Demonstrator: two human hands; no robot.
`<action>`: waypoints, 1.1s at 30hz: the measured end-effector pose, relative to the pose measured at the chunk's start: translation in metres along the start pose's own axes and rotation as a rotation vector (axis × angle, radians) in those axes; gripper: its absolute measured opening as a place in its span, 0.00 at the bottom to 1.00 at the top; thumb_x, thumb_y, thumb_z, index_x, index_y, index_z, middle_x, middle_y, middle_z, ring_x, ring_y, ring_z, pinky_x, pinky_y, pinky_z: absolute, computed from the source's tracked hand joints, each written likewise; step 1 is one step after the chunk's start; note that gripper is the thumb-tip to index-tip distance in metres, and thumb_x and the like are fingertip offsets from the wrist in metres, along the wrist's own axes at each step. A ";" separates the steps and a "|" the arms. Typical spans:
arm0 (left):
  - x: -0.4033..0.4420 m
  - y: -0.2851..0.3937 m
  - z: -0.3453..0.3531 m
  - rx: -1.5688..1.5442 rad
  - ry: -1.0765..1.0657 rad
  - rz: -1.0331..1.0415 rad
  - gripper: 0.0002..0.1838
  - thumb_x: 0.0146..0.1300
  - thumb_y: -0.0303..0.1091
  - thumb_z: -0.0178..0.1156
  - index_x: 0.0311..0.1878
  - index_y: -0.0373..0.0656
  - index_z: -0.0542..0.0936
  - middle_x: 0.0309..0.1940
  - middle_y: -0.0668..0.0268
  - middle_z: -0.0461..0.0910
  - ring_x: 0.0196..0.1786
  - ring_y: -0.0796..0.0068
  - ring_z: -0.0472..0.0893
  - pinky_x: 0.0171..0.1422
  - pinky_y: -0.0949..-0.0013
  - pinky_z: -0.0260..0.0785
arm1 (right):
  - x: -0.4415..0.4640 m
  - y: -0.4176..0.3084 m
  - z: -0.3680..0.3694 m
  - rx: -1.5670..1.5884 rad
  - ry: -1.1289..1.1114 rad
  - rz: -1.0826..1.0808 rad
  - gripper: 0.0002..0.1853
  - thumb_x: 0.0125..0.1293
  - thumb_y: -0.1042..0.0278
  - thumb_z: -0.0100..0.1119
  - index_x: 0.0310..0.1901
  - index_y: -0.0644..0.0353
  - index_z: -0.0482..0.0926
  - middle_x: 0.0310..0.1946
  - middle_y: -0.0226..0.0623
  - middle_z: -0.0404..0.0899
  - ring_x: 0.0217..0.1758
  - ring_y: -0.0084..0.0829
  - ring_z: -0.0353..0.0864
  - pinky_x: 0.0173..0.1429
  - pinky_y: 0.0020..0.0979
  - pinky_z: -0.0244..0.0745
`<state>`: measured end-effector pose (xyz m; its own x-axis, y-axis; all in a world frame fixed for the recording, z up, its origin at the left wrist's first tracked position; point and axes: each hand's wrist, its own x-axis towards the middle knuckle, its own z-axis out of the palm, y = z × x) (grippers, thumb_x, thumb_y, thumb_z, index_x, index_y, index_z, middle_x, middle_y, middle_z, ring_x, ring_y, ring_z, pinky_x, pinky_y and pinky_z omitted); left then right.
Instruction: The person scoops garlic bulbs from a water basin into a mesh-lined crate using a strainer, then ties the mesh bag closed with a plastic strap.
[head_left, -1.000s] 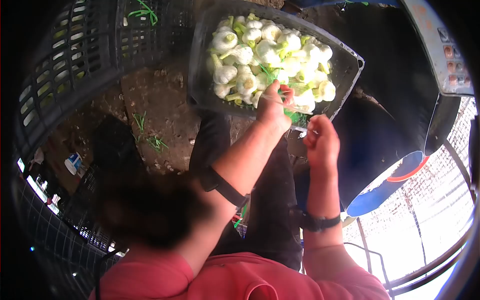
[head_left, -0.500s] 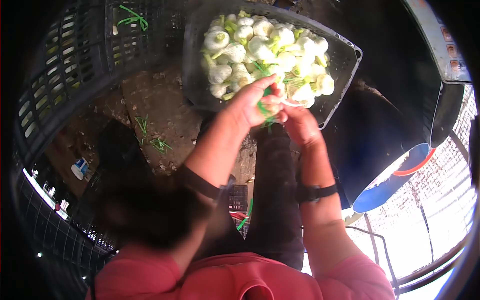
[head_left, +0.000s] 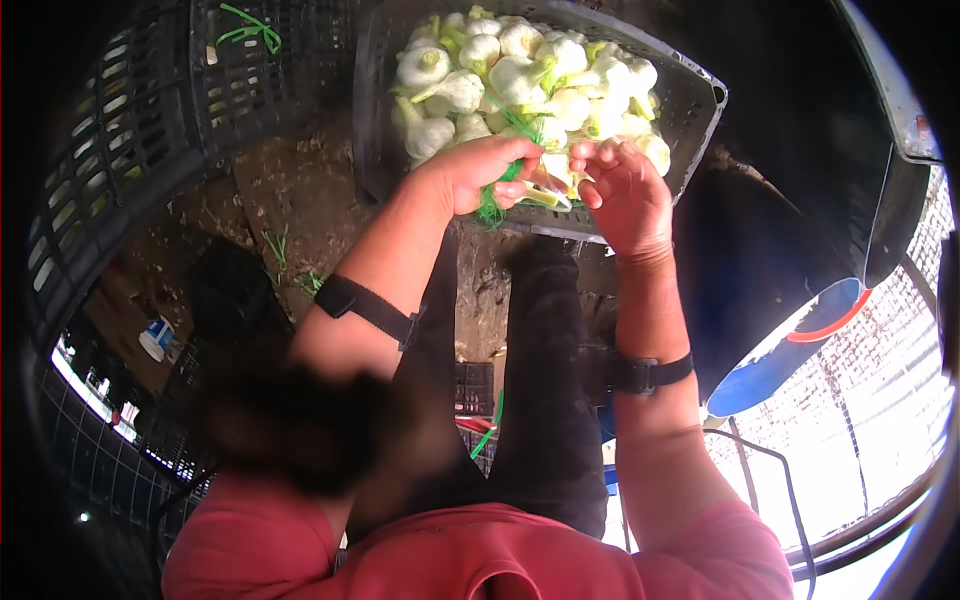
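Note:
My left hand [head_left: 485, 172] is closed around a bunched piece of green netting [head_left: 490, 208], which hangs below the fingers. More green strands show above this hand, over the garlic. To its right, my right hand [head_left: 628, 195] has bent fingers held apart, with nothing visible in them. Both hands are over the near side of a dark plastic crate [head_left: 690, 110] heaped with white garlic bulbs [head_left: 515, 80] with short pale green stems. A few bulbs between and under the hands are partly hidden.
Tall black crates [head_left: 130, 110] with slatted walls stand on the left, a green tie [head_left: 250, 30] on one. Green scraps [head_left: 278, 245] lie on the dirty floor. At the right are a large dark container [head_left: 770, 240] and a blue tub with an orange rim [head_left: 790, 350].
My hands have moved apart: the left shifted left with the green netting, the right moved up and right and its fingers opened. The white strip between them no longer shows.

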<state>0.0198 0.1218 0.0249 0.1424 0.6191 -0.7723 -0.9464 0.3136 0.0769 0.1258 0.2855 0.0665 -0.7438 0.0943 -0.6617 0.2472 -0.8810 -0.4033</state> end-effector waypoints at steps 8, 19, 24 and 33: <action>0.005 -0.001 -0.006 -0.049 -0.123 0.000 0.14 0.64 0.39 0.49 0.25 0.43 0.70 0.32 0.49 0.77 0.11 0.89 0.58 0.18 0.84 0.53 | -0.001 0.016 0.000 -0.687 0.184 -0.083 0.11 0.61 0.79 0.51 0.46 0.62 0.73 0.37 0.31 0.79 0.34 0.16 0.72 0.36 0.17 0.65; 0.002 0.005 -0.006 -0.027 -0.153 -0.039 0.14 0.66 0.42 0.48 0.30 0.42 0.71 0.37 0.43 0.79 0.10 0.89 0.57 0.18 0.83 0.52 | 0.004 0.022 0.005 -1.426 0.229 -0.332 0.11 0.59 0.77 0.56 0.42 0.62 0.66 0.29 0.38 0.81 0.34 0.29 0.83 0.36 0.27 0.74; 0.004 0.002 -0.009 -0.072 -0.179 -0.020 0.13 0.67 0.40 0.47 0.33 0.41 0.72 0.35 0.49 0.79 0.11 0.89 0.58 0.18 0.83 0.52 | 0.004 0.020 -0.001 -0.948 0.132 -0.203 0.03 0.59 0.78 0.58 0.35 0.66 0.76 0.30 0.32 0.81 0.33 0.19 0.78 0.41 0.21 0.73; 0.003 -0.012 -0.005 -0.144 -0.119 0.077 0.12 0.68 0.40 0.47 0.38 0.41 0.73 0.24 0.72 0.71 0.14 0.89 0.60 0.19 0.82 0.52 | -0.003 0.021 -0.005 -0.749 0.121 -0.022 0.07 0.59 0.74 0.62 0.37 0.67 0.81 0.30 0.30 0.81 0.35 0.16 0.75 0.44 0.21 0.72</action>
<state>0.0301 0.1163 0.0191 0.0936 0.7207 -0.6869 -0.9863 0.1611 0.0347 0.1364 0.2691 0.0569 -0.6906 0.1960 -0.6961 0.6210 -0.3326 -0.7097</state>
